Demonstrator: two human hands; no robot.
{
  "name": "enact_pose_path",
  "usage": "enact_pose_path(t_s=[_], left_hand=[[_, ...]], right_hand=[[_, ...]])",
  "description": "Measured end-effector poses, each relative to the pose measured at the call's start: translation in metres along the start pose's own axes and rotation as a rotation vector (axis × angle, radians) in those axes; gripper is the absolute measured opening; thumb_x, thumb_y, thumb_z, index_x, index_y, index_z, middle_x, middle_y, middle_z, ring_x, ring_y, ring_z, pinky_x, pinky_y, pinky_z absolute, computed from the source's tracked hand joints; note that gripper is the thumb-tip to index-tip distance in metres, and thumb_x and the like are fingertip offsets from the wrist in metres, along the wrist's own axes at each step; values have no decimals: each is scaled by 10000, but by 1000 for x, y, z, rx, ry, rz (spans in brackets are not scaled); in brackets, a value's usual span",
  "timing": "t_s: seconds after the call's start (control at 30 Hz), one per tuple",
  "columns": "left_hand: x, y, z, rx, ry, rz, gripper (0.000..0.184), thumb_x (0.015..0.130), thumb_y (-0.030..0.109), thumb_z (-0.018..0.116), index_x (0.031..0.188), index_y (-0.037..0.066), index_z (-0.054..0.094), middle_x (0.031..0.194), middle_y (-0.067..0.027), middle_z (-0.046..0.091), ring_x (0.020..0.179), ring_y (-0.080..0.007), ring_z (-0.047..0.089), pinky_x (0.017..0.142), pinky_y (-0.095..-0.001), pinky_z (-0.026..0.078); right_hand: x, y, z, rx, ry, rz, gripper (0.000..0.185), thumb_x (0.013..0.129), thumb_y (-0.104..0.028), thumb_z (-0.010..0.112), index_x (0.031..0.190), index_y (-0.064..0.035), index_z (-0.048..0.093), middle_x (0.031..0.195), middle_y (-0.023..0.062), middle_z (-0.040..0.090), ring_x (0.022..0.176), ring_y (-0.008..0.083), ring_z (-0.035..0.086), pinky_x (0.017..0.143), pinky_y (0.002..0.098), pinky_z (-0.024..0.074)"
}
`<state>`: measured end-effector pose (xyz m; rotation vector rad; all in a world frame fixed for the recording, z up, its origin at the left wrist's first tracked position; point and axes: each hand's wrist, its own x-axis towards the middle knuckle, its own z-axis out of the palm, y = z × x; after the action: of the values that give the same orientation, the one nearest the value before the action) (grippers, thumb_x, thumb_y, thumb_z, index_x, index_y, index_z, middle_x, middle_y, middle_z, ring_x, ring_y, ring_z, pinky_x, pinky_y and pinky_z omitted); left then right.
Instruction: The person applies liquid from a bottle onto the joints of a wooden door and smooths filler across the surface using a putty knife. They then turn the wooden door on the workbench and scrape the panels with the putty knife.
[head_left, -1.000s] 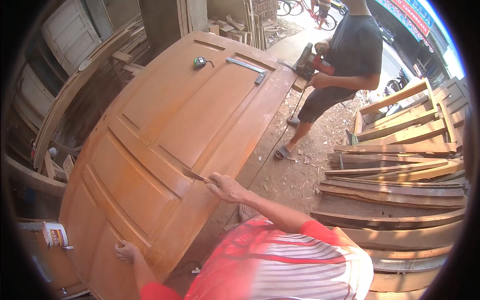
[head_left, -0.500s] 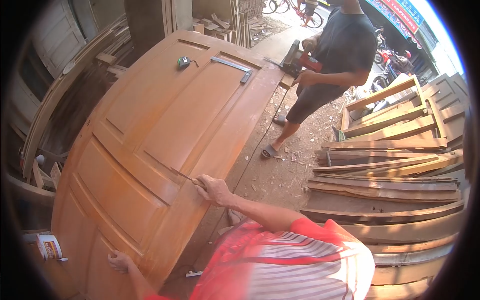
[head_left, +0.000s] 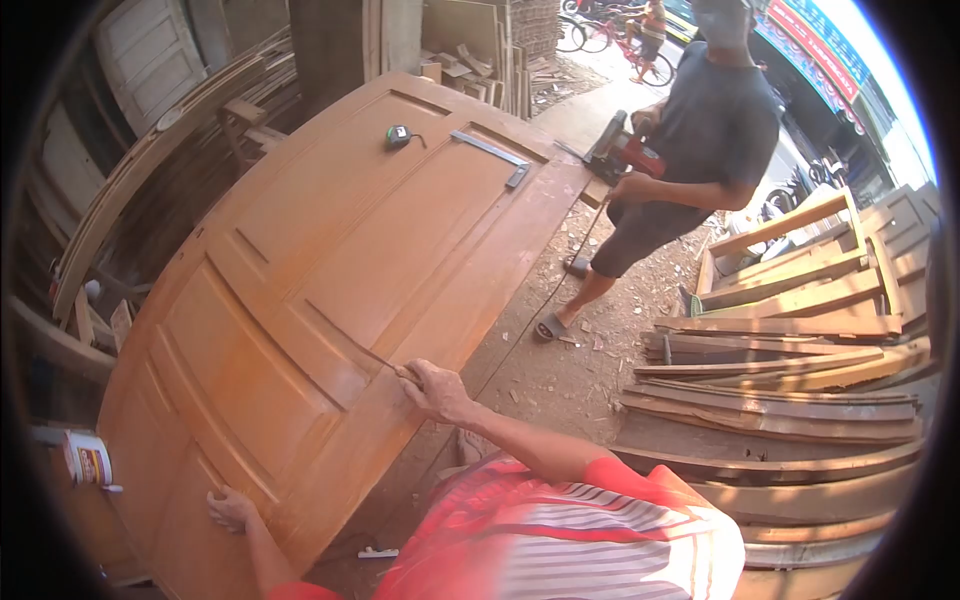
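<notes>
A large brown panelled door (head_left: 400,240) lies flat in front of me. My right hand (head_left: 437,390) is closed round the handle of a thin scraper (head_left: 385,360), near the door's right edge, with the blade over the door. Lower left, my left hand (head_left: 230,508) rests on the door with its fingers spread and holds nothing. On the far part of the door lie a tape measure (head_left: 398,137) and a metal try square (head_left: 492,152). A co-worker (head_left: 700,130) stands at the far right corner and holds a red and black power tool (head_left: 622,152) there.
A white tub (head_left: 88,459) stands beyond the door's lower left edge. Stacked boards and frames (head_left: 780,400) fill the right side. A cable (head_left: 520,340) runs over the ground strewn with wood chips. More timber (head_left: 160,170) leans at the left.
The camera view has shifted. My right hand has moved slightly over the door with the scraper, whose blade now appears edge-on. My left hand stays on the door. The co-worker's head shows more.
</notes>
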<state>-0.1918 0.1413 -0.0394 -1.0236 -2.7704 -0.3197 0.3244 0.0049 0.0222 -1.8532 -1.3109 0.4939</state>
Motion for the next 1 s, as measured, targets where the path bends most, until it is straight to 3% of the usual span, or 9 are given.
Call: enact_pose_path(t_s=[0.1, 0.13, 0.2, 0.27, 0.5, 0.7, 0.77, 0.9, 1.0], left_hand=[[-4, 1, -3, -95, 29, 37, 471, 974, 451, 598, 1354, 174, 588, 1461, -106, 524, 1364, -312, 483, 1069, -531, 419], [-12, 9, -20, -143, 38, 30, 460, 963, 429, 609, 1340, 165, 596, 1440, -110, 541, 1376, -313, 471, 1087, -528, 402], [-8, 8, -15, -150, 16, 7, 485, 938, 416, 629, 1347, 159, 591, 1468, -117, 511, 1406, -309, 432, 1123, -517, 367], [-7, 8, -19, -171, -24, 7, 535, 931, 424, 629, 1388, 153, 564, 1491, -116, 478, 1444, -297, 373, 1166, -511, 298], [-11, 4, -24, -158, -73, 62, 548, 945, 450, 564, 1401, 148, 557, 1500, -118, 474, 1431, -296, 389, 1163, -512, 300], [0, 2, -2, -190, 20, 47, 558, 946, 454, 587, 1421, 164, 542, 1526, -92, 459, 1446, -291, 375, 1172, -504, 288], [-2, -3, 0, -170, 11, 46, 557, 947, 452, 593, 1425, 171, 539, 1529, -84, 457, 1449, -290, 373, 1174, -501, 286], [-3, -3, -6, -188, 2, 61, 547, 949, 449, 595, 1421, 179, 543, 1536, -75, 454, 1447, -286, 375, 1171, -500, 288], [-6, 6, -14, -183, -24, 36, 544, 950, 450, 592, 1419, 178, 543, 1537, -77, 453, 1448, -281, 375, 1167, -497, 294]], right_hand=[[7, -16, -9, 100, -122, 197, 391, 993, -354, 604, 1205, -28, 648, 1052, 261, 708, 1059, 451, 668, 887, 521, 521], [7, 2, 3, 132, -67, 132, 410, 1005, -357, 607, 1189, 6, 655, 937, 225, 725, 896, 379, 718, 775, 455, 549], [9, -12, -3, 458, -201, 372, 423, 1013, -362, 621, 1156, 33, 666, 826, 126, 697, 709, 218, 670, 639, 352, 522], [10, -28, -5, 574, -217, 410, 413, 1015, -365, 633, 1110, 36, 672, 781, 37, 641, 632, 96, 559, 563, 275, 456], [-15, -57, -66, 513, -585, 421, 387, 1010, -357, 634, 1060, 25, 672, 768, 36, 641, 635, 94, 549, 588, 279, 466], [-1, -59, -55, 451, -612, 402, 433, 1026, -363, 602, 1127, 55, 654, 796, 62, 665, 664, 112, 590, 629, 288, 501], [15, -85, -53, 637, -438, 261, 430, 1025, -358, 604, 1140, 54, 646, 804, 63, 662, 685, 111, 593, 635, 294, 499], [28, -106, -73, 710, -379, 162, 415, 1023, -350, 607, 1137, 48, 638, 807, 59, 656, 698, 114, 594, 648, 293, 496], [3, -74, -92, 478, -687, 314, 390, 1034, -382, 617, 1057, 4, 669, 798, 29, 652, 677, 98, 589, 633, 269, 475]])
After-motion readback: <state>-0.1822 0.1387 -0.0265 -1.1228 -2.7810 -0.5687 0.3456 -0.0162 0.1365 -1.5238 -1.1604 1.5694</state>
